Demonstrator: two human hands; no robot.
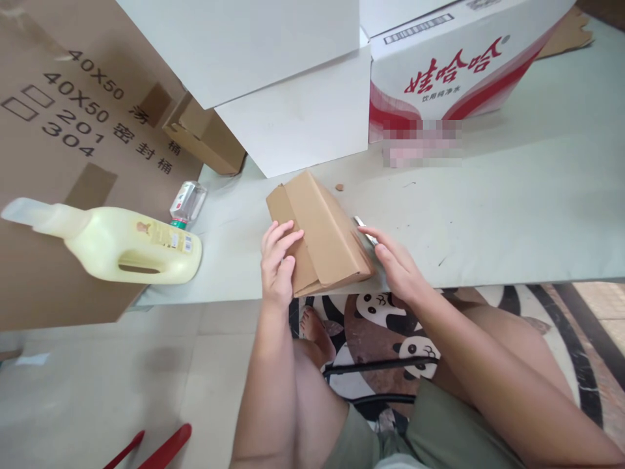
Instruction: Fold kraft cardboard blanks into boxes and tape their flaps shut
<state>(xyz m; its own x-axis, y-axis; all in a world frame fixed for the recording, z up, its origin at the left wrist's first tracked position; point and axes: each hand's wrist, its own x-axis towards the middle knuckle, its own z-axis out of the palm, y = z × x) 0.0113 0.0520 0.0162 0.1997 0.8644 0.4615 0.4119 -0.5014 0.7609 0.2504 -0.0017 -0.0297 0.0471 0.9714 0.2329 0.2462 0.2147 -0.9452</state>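
- A person sits at a pale table [512,215], seen from above, with both bare hands at its near edge.
- One brown cardboard box [319,228], folded nearly flat, lies on the near edge of the table between the hands. Its flaps are shut, and nothing shows inside it.
- The left hand [278,264] lies on the box's near left corner. Its fingers are straight, slightly apart, and pressed flat on the cardboard rather than gripping it.
- The right hand [396,262] rests against the box's right side, fingers straight and close together, holding nothing.
- One small silvery object [362,226] pokes out just past the right fingertips. What it is cannot be told.
- Two white boxes [297,111] are stacked at the far side, both closed.
- One red and white carton [454,65] stands to their right, closed.
- One small brown box [205,133] sits to their left, its contents hidden.
- One pale yellow jug [131,244] lies on its side at the left, on a big sheet of printed cardboard [43,130]. Its contents cannot be seen.
- One small clear bottle [188,202] lies just beyond the jug.
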